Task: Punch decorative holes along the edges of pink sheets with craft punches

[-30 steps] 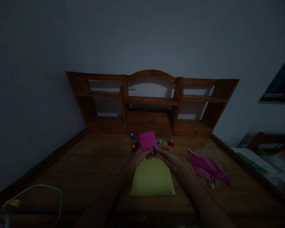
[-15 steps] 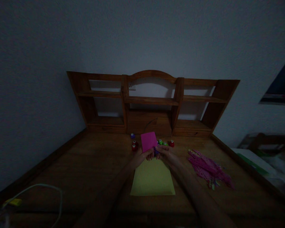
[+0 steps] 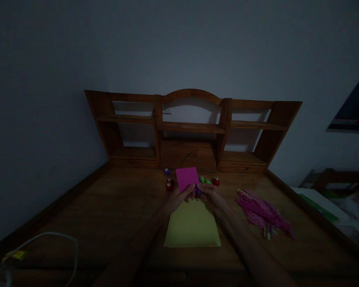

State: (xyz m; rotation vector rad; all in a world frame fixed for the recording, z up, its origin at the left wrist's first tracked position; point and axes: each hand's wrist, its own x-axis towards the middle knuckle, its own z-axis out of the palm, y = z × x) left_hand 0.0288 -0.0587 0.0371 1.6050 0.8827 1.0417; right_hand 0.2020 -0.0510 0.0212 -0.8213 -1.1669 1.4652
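Observation:
Over the desk, my left hand (image 3: 179,197) pinches a square of pink paper (image 3: 186,177) near its lower edge. My right hand (image 3: 210,192) grips a small purple craft punch (image 3: 198,189) at the right lower edge of the pink paper. My two hands are close together, and the fingers partly hide the punch. Whether the paper sits inside the punch's slot I cannot tell. Below the hands lies a yellow sheet of paper (image 3: 193,227). Just behind my right hand stand green punches (image 3: 202,179) and a red punch (image 3: 216,181).
Left of the pink paper are dark red punches (image 3: 169,185) and another purple punch (image 3: 166,171). A heap of shredded pink paper strips (image 3: 263,211) lies on the right. A wooden shelf unit (image 3: 191,127) stands at the back. A pale cable (image 3: 58,234) curls at the front left.
The pink paper has shifted slightly left and tilted a little. The purple punch and my right fingers have moved slightly to the right.

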